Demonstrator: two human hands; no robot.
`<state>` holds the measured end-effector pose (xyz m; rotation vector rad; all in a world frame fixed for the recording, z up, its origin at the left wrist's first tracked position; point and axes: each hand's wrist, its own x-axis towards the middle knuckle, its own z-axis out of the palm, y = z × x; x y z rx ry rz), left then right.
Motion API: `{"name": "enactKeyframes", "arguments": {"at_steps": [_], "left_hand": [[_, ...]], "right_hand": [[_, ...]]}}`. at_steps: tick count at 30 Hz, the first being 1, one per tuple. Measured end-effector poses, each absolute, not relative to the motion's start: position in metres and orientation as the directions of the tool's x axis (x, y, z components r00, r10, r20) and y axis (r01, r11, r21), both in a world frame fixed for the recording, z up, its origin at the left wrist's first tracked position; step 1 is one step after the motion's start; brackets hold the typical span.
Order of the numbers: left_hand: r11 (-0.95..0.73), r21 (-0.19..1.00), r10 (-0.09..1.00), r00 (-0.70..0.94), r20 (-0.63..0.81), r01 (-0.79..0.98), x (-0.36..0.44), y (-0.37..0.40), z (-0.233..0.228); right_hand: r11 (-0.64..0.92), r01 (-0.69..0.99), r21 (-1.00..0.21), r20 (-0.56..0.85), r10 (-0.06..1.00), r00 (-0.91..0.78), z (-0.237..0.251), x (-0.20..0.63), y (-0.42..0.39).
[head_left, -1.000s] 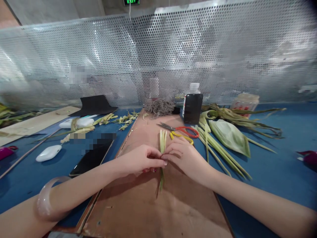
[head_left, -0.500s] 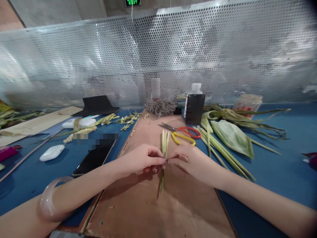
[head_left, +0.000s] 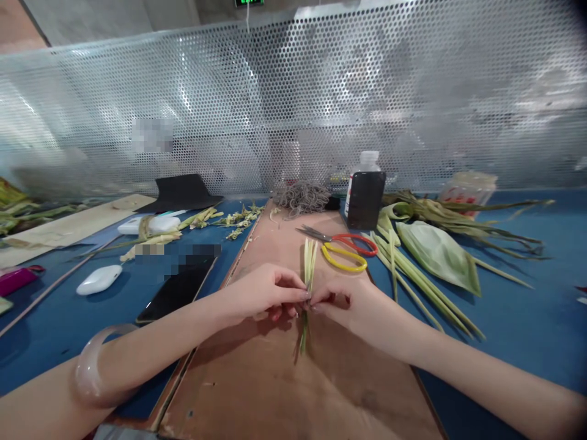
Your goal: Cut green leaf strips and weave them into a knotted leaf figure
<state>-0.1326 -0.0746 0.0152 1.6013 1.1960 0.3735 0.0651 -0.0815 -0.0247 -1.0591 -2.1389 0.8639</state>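
A pale bangle [head_left: 98,373] rings the left wrist. On the brown board [head_left: 293,391], the left hand [head_left: 261,296] and right hand [head_left: 355,308] meet, fingers of both pinched on a thin bundle of leaf strips [head_left: 308,275] standing between them, its top fanning upward. Just beyond lie scissors [head_left: 343,247] with red and yellow handles. Farther right, green leaves [head_left: 435,253] rest on the blue desk [head_left: 527,305], beside a dark bottle [head_left: 365,195].

Perforated metal screen [head_left: 413,91] running full width behind the counter [head_left: 527,318], glare spots showing at 11 o'clock. Counter w/ blue top, brown board [head_left: 284,391] lying down the middle. Green exit sign [head_left: 249,2] glowing at 12 o'clock, grey wall [head_left: 114,18] showing above.
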Motion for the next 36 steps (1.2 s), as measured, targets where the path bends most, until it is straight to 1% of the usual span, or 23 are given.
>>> {"name": "enactKeyframes", "arguments": {"at_steps": [3, 10, 20, 26, 33, 36], "left_hand": [[0.067, 0.862, 0.835, 0.445, -0.324, 0.502, -0.1321, -0.0748, 0.0157], [0.087, 0.854, 0.842, 0.421, -0.338, 0.512, -0.1304, -0.0761, 0.0177], [0.127, 0.861, 0.837, 0.413, -0.359, 0.492, -0.1316, -0.075, 0.0157], [0.133, 0.864, 0.838, 0.41, -0.359, 0.486, -0.132, -0.0757, 0.0157], [0.136, 0.864, 0.835, 0.413, -0.363, 0.485, -0.1307, -0.0754, 0.0191], [0.124, 0.867, 0.834, 0.422, -0.354, 0.482, -0.1308, -0.075, 0.0181]], "right_hand": [[0.453, 0.452, -0.769, 0.222, 0.851, -0.475, -0.0203, 0.0614, -0.0819], [0.422, 0.43, -0.798, 0.207, 0.862, -0.462, -0.0219, 0.058, -0.0821], [0.472, 0.525, -0.708, 0.262, 0.866, -0.425, -0.0182, 0.0555, -0.086], [0.462, 0.503, -0.73, 0.246, 0.865, -0.437, -0.0208, 0.056, -0.0845], [0.5, 0.487, -0.717, 0.303, 0.851, -0.428, -0.0207, 0.055, -0.0855], [0.483, 0.443, -0.755, 0.296, 0.854, -0.427, -0.0213, 0.0545, -0.0844]]}}
